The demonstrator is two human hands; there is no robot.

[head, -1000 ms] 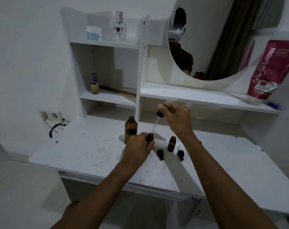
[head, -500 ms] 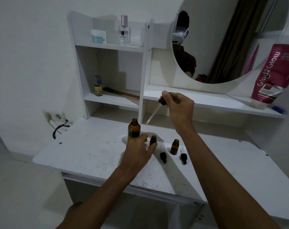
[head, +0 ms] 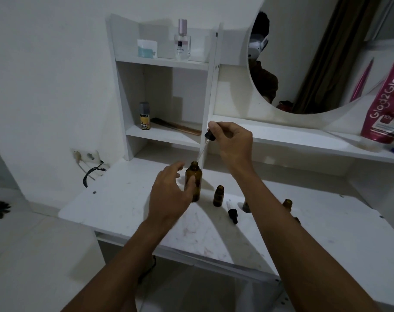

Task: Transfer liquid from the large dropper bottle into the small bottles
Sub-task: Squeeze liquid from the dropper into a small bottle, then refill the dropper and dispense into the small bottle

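Note:
The large amber dropper bottle (head: 195,183) stands open on the white desk (head: 128,206). My left hand (head: 169,197) curls round it, thumb across its front and fingers behind. My right hand (head: 233,140) pinches the black bulb of the dropper (head: 210,136), and the tilted glass tip sits right at the large bottle's mouth. One small amber bottle (head: 219,195) stands open just right of the large one. A second small bottle (head: 287,203) shows partly behind my right forearm. A small black dropper cap (head: 232,214) lies on the desk between them.
Shelves behind the desk hold a perfume bottle (head: 182,41), a jar (head: 147,48), a small can (head: 144,115) and a comb (head: 178,128). A pink tube (head: 385,104) stands on the right shelf under the round mirror (head: 315,52). A wall socket (head: 88,156) with a cable is at left.
My right hand lifted the dropper out of the small bottle and carried it left to the large bottle's mouth. My left hand let go of the small bottle and took the large one.

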